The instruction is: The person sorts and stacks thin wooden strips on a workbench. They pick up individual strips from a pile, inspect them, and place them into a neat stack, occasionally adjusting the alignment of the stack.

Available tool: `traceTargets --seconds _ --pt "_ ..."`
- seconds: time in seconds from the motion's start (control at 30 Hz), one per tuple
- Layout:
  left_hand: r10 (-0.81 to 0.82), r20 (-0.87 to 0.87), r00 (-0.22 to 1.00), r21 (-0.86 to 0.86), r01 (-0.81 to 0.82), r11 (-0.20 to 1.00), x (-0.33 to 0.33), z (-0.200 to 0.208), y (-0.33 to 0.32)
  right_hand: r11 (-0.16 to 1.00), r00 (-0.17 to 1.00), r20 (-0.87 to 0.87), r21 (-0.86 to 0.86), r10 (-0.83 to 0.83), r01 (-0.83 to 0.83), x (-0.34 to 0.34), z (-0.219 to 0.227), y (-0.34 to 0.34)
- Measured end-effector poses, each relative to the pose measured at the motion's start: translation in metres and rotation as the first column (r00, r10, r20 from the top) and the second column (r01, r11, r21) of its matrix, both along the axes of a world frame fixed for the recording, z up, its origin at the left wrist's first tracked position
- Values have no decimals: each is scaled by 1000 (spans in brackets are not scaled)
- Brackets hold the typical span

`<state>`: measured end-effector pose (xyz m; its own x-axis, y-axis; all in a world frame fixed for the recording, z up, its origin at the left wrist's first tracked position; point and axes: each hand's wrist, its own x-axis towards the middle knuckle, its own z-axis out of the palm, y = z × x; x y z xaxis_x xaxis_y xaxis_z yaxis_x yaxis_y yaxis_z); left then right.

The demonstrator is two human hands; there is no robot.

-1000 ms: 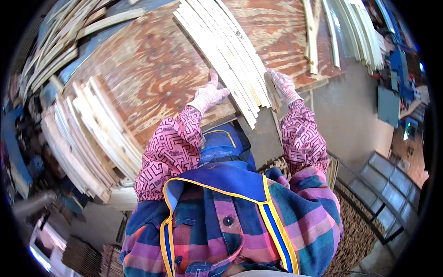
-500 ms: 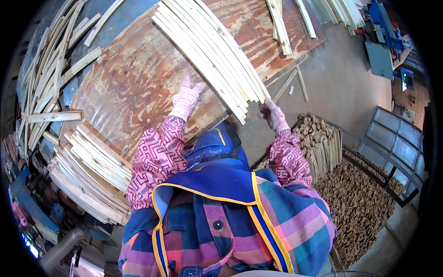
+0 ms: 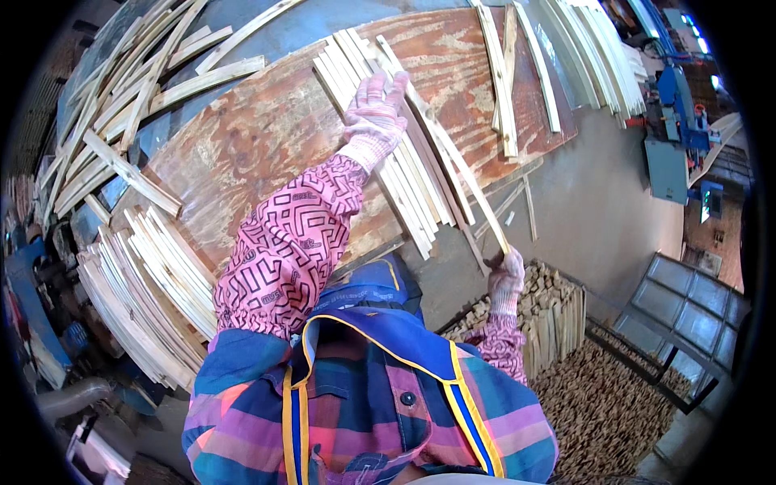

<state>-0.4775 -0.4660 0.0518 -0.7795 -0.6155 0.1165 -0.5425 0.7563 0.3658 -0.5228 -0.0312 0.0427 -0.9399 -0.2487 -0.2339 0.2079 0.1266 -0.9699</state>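
My left hand [image 3: 374,117], in a pale knitted glove and pink patterned sleeve, lies with fingers stretched out on a row of pale wooden strips [image 3: 408,206]. The row rests on a worn reddish plywood board [image 3: 267,137]. Low on the right, my gloved right hand [image 3: 507,275] is closed round the near end of one narrow wooden strip [image 3: 482,200]. That strip slants away from the row, and its near end reaches past the board's edge. Between it and the row runs a darker brownish gap or strip; which one I cannot tell.
Loose strips [image 3: 153,97] lie jumbled at the far left, and stacked strips [image 3: 145,283] stand nearer. A few strips [image 3: 503,89] lie on the board's right end. Bundled wood pieces [image 3: 558,315] and a large mass of upright sticks [image 3: 602,404] are at right, near blue machinery [image 3: 675,97].
My left hand has moved from the bare board forward onto the strips. My right hand has drawn a strip's end nearer and rightward, fanning it from the row. The view has shifted somewhat.
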Motion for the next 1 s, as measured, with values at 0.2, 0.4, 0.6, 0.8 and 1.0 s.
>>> traceTargets --seconds 0.2,0.4,0.6,0.8,1.0 --pt "-379 305 874 -120 430 895 9 35 -49 985 963 -215 -37 160 -171 -67 41 -31" --pt "86 -103 991 455 -30 890 175 29 -45 683 849 106 -650 517 -334 -74 86 -211" --pt "702 -14 712 486 -609 627 307 23 79 654 573 316 -368 756 -661 35 75 -309" --pt "933 182 310 216 -938 270 431 -35 205 406 222 539 -250 813 -879 169 35 -360" --pt "924 273 267 -49 -955 291 451 -20 192 110 164 173 287 971 -952 269 -6 -469"
